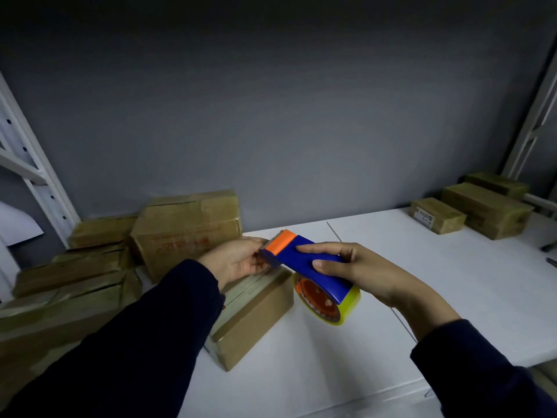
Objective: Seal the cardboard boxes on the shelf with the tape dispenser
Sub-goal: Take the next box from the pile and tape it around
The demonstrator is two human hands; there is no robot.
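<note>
Head view: I see tape dispenser (304, 260) held in air above near box (256, 315), mid shelf (452, 282). Right grip (361, 273) wraps blue handle. Left grip (241, 260) curls at orange cutter end; whether it pinches tape tail, I cannot tell. My read: dispenser light, stiff plastic; take by handle, keep off teeth. Film on yellow tape roll (346, 309) likely sticky, floppy. Left box stack (75, 282), far-right boxes (482, 206): flaps down, contents hidden.
</note>
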